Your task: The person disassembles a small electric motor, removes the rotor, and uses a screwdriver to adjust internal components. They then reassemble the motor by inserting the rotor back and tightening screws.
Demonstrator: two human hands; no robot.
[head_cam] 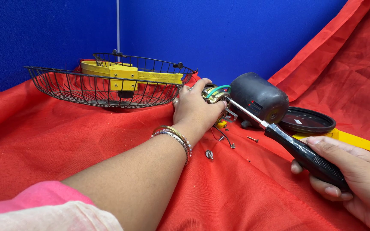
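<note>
The left hand (195, 109) clasps the motor core (216, 95) while the right hand (356, 177) grasps the screwdriver (287, 141), its tip at the core.

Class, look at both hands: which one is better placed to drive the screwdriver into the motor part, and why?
The right hand: it already grips the screwdriver handle, with the tip at the small motor. The left hand is occupied steadying that motor.

A blue fabric wall (236, 34) fills the view from 10 to 1 o'clock, with a thin pale seam (117, 25) at 11. A creased red cloth (43, 141) covers the counter and climbs toward 2 o'clock. Light is even.
</note>
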